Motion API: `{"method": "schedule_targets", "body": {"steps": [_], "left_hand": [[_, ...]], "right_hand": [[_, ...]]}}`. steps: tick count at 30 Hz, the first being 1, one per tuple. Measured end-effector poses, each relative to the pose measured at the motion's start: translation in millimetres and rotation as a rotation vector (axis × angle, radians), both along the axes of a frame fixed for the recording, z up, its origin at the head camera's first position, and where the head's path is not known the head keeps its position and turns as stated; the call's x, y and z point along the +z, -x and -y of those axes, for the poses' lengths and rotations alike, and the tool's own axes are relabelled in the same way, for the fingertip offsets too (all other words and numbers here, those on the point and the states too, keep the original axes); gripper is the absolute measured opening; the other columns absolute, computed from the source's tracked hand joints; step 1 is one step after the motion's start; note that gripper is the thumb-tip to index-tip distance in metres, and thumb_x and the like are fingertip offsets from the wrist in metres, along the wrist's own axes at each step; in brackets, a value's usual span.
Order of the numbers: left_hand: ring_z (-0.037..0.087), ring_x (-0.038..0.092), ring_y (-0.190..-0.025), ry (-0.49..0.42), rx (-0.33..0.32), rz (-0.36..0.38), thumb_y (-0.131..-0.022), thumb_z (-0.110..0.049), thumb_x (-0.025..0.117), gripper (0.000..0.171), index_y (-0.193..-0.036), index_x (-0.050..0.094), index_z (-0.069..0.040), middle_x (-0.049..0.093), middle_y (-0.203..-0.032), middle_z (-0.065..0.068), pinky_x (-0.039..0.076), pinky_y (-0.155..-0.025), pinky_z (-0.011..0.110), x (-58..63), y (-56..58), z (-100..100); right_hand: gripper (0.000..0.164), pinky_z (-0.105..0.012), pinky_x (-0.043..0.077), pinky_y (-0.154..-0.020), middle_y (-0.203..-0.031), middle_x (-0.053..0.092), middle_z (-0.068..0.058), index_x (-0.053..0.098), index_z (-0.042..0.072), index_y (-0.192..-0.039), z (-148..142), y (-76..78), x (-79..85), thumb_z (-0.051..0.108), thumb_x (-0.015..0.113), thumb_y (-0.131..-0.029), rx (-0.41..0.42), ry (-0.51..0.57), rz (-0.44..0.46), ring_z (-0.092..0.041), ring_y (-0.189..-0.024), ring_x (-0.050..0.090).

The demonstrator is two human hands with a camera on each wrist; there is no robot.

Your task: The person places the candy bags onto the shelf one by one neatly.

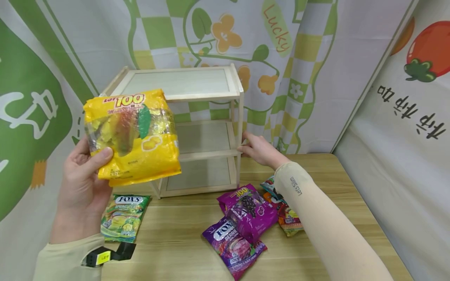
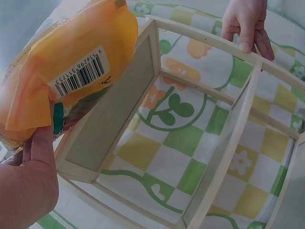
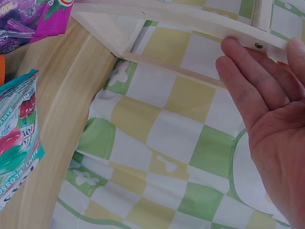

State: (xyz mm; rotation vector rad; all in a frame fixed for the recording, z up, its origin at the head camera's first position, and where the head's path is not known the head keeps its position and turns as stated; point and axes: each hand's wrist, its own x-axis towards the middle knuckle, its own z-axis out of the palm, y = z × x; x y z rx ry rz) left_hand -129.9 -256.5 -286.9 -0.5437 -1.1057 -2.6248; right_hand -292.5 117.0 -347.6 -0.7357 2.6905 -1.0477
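A yellow Lot 100 mango candy bag (image 1: pixel 151 152) is held up by my left hand (image 1: pixel 88 175), thumb across its front and fingers behind. Its barcode side faces the left wrist view. The bag hides the left front of a small wooden shelf rack (image 1: pixel 200 156). My right hand (image 1: pixel 261 150) holds the rack's right front post near the middle shelf, thumb at the front and fingers along the side. In the right wrist view, those fingers (image 3: pixel 248 86) lie nearly straight against the wood, close to a screw.
A green Fox's bag (image 1: pixel 124 218) lies at the left of the wooden table. Right of centre, a purple Lot 100 grape bag (image 1: pixel 251 210) overlaps a Fox's berries bag (image 1: pixel 233 249). Further bags (image 1: pixel 290 220) lie partly under my right forearm. Printed curtains (image 1: pixel 316 78) surround the table.
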Motion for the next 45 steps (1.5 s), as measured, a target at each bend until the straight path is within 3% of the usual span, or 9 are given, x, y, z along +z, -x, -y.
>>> {"method": "schedule_targets", "body": {"steps": [14, 24, 33, 45], "left_hand": [[0.028, 0.063, -0.122, 0.024, 0.028, 0.012, -0.098, 0.016, 0.048, 0.06, -0.155, 0.04, 0.0, 0.051, -0.147, 0.019, 0.054, -0.101, 0.039, 10.1, 6.3, -6], [0.028, 0.066, -0.115, -0.022, 0.027, 0.01, -0.099, 0.013, 0.05, 0.056, -0.154, 0.041, 0.002, 0.057, -0.14, 0.019, 0.056, -0.099, 0.037, 14.5, 12.4, -6], [0.029, 0.068, -0.114, -0.108, -0.048, 0.031, -0.101, 0.009, 0.049, 0.054, -0.154, 0.04, 0.001, 0.061, -0.138, 0.019, 0.057, -0.098, 0.038, 21.7, 15.8, -4], [0.029, 0.07, -0.112, -0.2, -0.132, 0.131, -0.102, 0.001, 0.054, 0.049, -0.15, 0.046, -0.002, 0.066, -0.13, 0.017, 0.06, -0.095, 0.039, 33.2, 20.9, -1]], "right_hand": [[0.023, -0.048, 0.06, -0.092, -0.12, 0.072, -0.021, 0.05, 0.006, -0.12, 0, -1.6, -0.8, 0.024, 0.055, -0.108, -0.001, 0.002, -0.005, -0.034, -0.105, 0.072], [0.024, -0.048, 0.06, -0.092, -0.121, 0.071, -0.022, 0.05, 0.006, -0.122, 0, -1.1, 0.5, 0.024, 0.055, -0.108, 0.0, 0.01, -0.002, -0.036, -0.107, 0.072], [0.022, -0.048, 0.06, -0.092, -0.122, 0.071, -0.022, 0.05, 0.007, -0.121, 1, -0.4, -0.2, 0.025, 0.055, -0.108, -0.004, 0.01, -0.003, -0.036, -0.107, 0.072], [0.023, -0.046, 0.061, -0.09, -0.12, 0.072, -0.02, 0.051, 0.007, -0.121, 0, -1.1, -1.0, 0.025, 0.055, -0.108, -0.009, -0.002, -0.014, -0.03, -0.104, 0.073]]}}
